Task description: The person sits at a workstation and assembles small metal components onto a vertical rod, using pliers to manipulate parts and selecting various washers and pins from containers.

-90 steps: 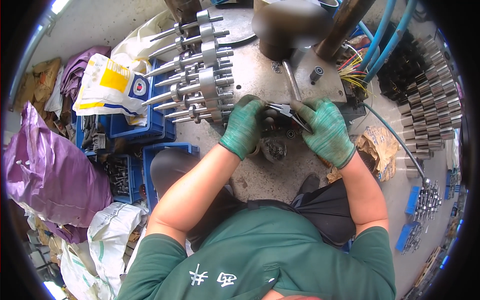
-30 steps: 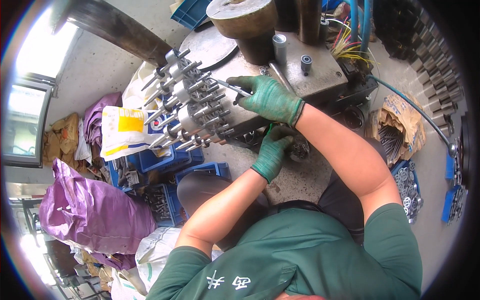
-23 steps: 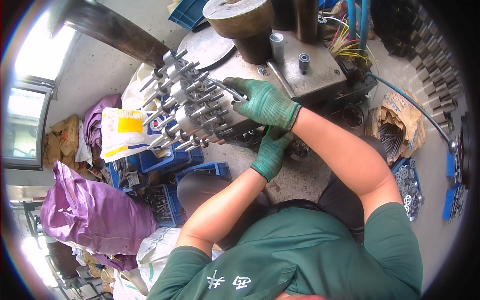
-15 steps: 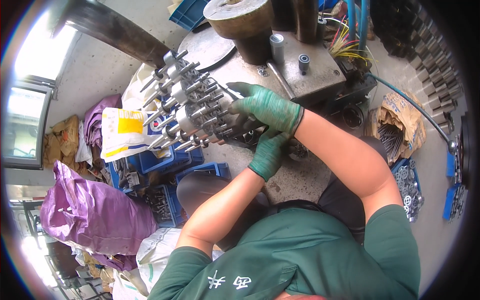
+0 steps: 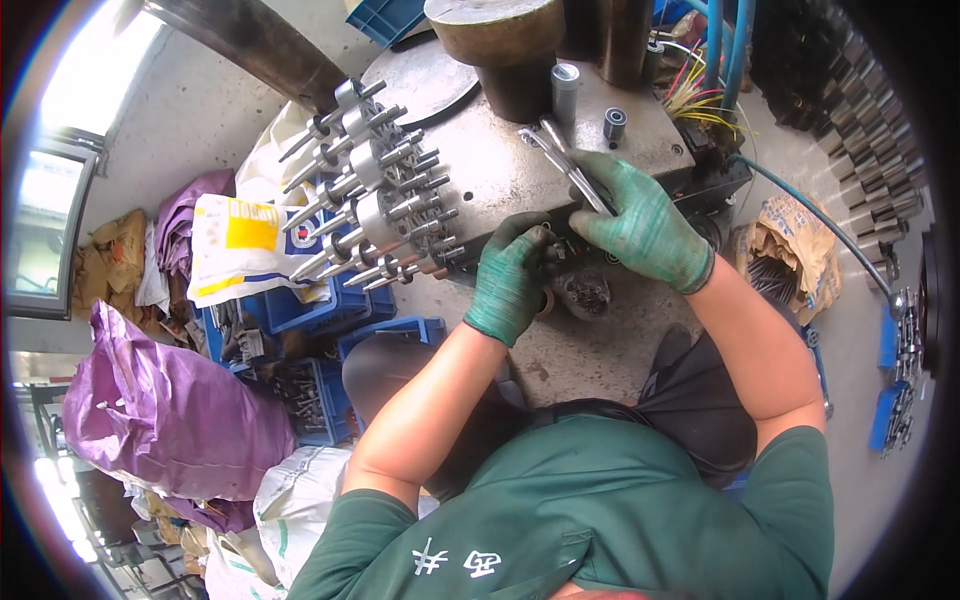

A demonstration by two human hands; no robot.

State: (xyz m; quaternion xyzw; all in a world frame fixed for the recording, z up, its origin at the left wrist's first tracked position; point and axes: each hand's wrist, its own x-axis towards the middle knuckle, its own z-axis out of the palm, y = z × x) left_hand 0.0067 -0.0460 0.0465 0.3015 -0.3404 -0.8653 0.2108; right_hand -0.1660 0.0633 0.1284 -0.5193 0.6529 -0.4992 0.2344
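My right hand (image 5: 640, 220), in a green glove with dark fingers, is closed around a slim, shiny steel tool (image 5: 560, 165). The tool slants up and left over the machine's metal table (image 5: 490, 170), beside a steel rod lying there. In a matching glove, my left hand (image 5: 508, 285) is curled at the table's front edge, its fingertips pinched together. What they hold, if anything, is too dark to make out. Just left of that hand stands a cluster of steel wheel-like parts with protruding pins (image 5: 385, 195).
A thick round metal column (image 5: 500, 35), a grey cylinder (image 5: 565, 88) and a small bushing (image 5: 614, 124) stand on the table. Blue bins (image 5: 320, 395) and a purple sack (image 5: 170, 400) are at left. A paper bag of metal pins (image 5: 790, 245) sits at right.
My hands have come apart. The right has moved right, away from the pin cluster, with the slim tool now showing in it. The left has shifted slightly left and up.
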